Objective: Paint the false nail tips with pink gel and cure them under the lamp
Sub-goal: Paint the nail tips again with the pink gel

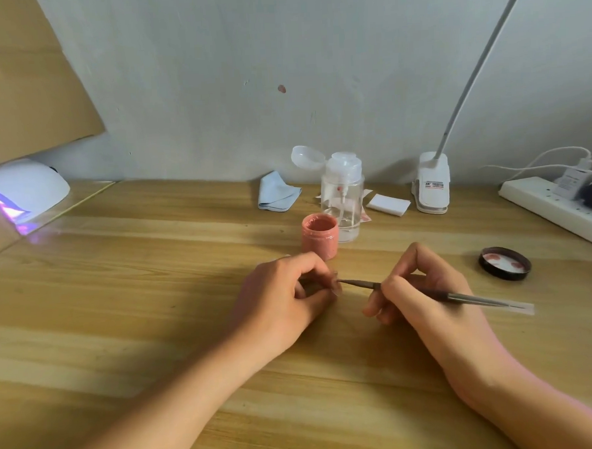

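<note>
Pink gel fills the open jar (320,236) on the wooden desk (120,302), just beyond the hands. The left hand (281,293) has its grip pinched on a small nail tip (335,284) — thumb and fingers curled round it. The right hand (428,286) pinches a thin brush (357,283), its point touching the tip. A black lid (504,263) lies to the right — the curing lamp (25,194) glows violet far left.

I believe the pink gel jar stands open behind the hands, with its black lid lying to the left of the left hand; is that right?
Not quite: the head view shows the black lid lying to the right of the right hand. The pink gel jar does stand open behind the hands.
</note>
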A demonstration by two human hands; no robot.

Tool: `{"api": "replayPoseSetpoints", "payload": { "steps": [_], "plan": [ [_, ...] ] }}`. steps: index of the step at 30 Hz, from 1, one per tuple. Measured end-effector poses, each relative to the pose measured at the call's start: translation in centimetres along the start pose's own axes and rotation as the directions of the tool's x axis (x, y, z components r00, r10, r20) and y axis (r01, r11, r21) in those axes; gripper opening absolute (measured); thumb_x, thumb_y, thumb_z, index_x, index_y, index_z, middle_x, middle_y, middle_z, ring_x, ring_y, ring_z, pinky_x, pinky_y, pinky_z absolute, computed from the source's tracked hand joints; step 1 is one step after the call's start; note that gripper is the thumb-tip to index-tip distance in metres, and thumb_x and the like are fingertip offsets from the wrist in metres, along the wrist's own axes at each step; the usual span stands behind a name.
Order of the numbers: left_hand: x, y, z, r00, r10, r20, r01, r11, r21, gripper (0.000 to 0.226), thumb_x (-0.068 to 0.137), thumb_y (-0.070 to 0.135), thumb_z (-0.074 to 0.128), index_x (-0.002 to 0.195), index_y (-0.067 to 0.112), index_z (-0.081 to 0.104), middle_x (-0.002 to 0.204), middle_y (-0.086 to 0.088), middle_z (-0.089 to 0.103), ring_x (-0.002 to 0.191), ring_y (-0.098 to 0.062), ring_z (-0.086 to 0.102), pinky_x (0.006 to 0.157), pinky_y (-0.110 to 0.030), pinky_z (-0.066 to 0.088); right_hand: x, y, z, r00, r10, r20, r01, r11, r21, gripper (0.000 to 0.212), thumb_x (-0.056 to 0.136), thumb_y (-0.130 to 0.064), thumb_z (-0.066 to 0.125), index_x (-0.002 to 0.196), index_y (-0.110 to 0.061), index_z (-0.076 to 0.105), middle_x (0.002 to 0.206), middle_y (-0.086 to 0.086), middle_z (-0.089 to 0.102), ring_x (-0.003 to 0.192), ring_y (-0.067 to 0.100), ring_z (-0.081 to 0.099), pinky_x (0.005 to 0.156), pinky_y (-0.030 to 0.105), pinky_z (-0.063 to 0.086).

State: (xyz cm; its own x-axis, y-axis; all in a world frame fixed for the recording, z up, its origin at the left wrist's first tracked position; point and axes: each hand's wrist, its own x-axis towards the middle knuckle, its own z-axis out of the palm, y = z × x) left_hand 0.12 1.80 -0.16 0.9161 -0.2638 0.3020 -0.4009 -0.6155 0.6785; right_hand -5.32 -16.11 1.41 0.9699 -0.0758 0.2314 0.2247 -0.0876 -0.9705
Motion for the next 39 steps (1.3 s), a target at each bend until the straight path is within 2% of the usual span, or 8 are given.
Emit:
{"api": "replayPoseSetpoints", "payload": {
  "steps": [10, 15, 20, 25, 27, 31, 36, 39],
  "plan": [
    [0.0, 0.0, 0.0, 1.0, 0.028, 0.003, -0.028, 1.0, 0.005, 0.011, 0.081, 0.03, 0.077, 0.078, 0.034, 0.068, 0.049, 0.027, 0.051, 0.046, 0.0, 0.047, 0.049, -0.012, 0.034, -0.2, -0.3, 0.3, 1.0, 0.003, -0.031, -0.005, 0.997, -0.072, 0.013, 0.08, -0.003, 0.058, 0.075, -0.001, 0.046, 0.06, 0.012, 0.068, 0.054, 0.013, 0.056, 0.054, 0.021, 0.044],
    [0.0, 0.2, 0.1, 0.998, 0.059, -0.003, -0.059, 0.998, 0.03, 0.016, 0.08, 0.025, 0.076, 0.077, 0.038, 0.067, 0.062, 0.035, 0.056, 0.05, 0.001, 0.049, 0.052, -0.01, 0.034, -0.8, -0.6, 0.2, 0.989, -0.15, -0.001, 0.149, 0.981, -0.123, 0.01, 0.09, -0.01, 0.062, 0.089, -0.014, 0.053, 0.075, 0.007, 0.071, 0.071, 0.031, 0.06, 0.069, 0.047, 0.05],
    [0.1, 0.2, 0.1, 0.998, 0.058, 0.012, -0.058, 0.998, 0.033, 0.013, 0.079, 0.028, 0.074, 0.08, 0.04, 0.068, 0.076, 0.029, 0.064, 0.059, 0.006, 0.052, 0.058, -0.013, 0.029, -0.9, -0.9, 0.0, 0.96, -0.275, 0.058, 0.281, 0.938, -0.205, 0.015, 0.088, -0.017, 0.059, 0.101, -0.022, 0.065, 0.093, -0.003, 0.072, 0.09, 0.012, 0.067, 0.078, 0.018, 0.05],
    [-0.1, 0.3, 0.3, 0.997, 0.082, 0.004, -0.082, 0.996, 0.029, 0.011, 0.08, 0.028, 0.075, 0.085, 0.036, 0.07, 0.085, 0.023, 0.068, 0.066, 0.01, 0.051, 0.065, -0.018, 0.037, 1.9, -2.8, 0.1, 0.971, -0.226, -0.08, 0.22, 0.972, -0.082, 0.017, 0.081, -0.019, 0.051, 0.093, -0.012, 0.062, 0.074, 0.003, 0.073, 0.061, 0.001, 0.056, 0.06, 0.015, 0.045],
    [0.0, 0.3, 0.2, 0.996, 0.087, 0.012, -0.088, 0.995, 0.057, 0.011, 0.081, 0.032, 0.074, 0.086, 0.04, 0.069, 0.089, 0.024, 0.068, 0.074, 0.009, 0.053, 0.074, -0.017, 0.04, 4.5, -3.6, 0.3, 0.984, -0.162, -0.079, 0.148, 0.976, -0.157, 0.009, 0.082, -0.021, 0.057, 0.087, -0.015, 0.054, 0.069, 0.0, 0.074, 0.057, 0.001, 0.053, 0.059, 0.02, 0.044],
    [-0.1, 0.4, 0.1, 0.995, 0.098, 0.022, -0.099, 0.994, 0.055, 0.017, 0.083, 0.033, 0.073, 0.082, 0.049, 0.068, 0.09, 0.04, 0.062, 0.085, 0.019, 0.055, 0.077, 0.003, 0.026, 9.1, -4.2, 1.6, 0.998, -0.024, -0.058, 0.005, 0.953, -0.303, 0.004, 0.083, -0.018, 0.059, 0.08, -0.017, 0.058, 0.066, -0.004, 0.074, 0.066, 0.01, 0.055, 0.067, 0.034, 0.046],
    [-0.1, 0.1, 0.2, 0.995, 0.091, 0.032, -0.093, 0.994, 0.05, 0.022, 0.086, 0.033, 0.07, 0.082, 0.054, 0.066, 0.091, 0.047, 0.059, 0.088, 0.02, 0.054, 0.077, 0.005, 0.024, 10.3, -3.4, 3.4, 0.994, 0.041, -0.1, -0.091, 0.822, -0.563, 0.016, 0.079, -0.022, 0.061, 0.076, -0.008, 0.066, 0.075, 0.008, 0.075, 0.086, 0.027, 0.065, 0.07, 0.039, 0.053],
    [0.0, 0.0, 0.2, 0.996, 0.08, 0.037, -0.081, 0.996, 0.022, 0.021, 0.088, 0.033, 0.069, 0.091, 0.054, 0.065, 0.095, 0.047, 0.059, 0.09, 0.016, 0.056, 0.077, -0.002, 0.032, 10.2, -3.4, 3.3, 0.993, 0.044, -0.112, -0.101, 0.813, -0.574, 0.015, 0.081, -0.022, 0.06, 0.073, -0.01, 0.066, 0.075, 0.008, 0.075, 0.081, 0.028, 0.063, 0.063, 0.034, 0.046]
  ]
}}
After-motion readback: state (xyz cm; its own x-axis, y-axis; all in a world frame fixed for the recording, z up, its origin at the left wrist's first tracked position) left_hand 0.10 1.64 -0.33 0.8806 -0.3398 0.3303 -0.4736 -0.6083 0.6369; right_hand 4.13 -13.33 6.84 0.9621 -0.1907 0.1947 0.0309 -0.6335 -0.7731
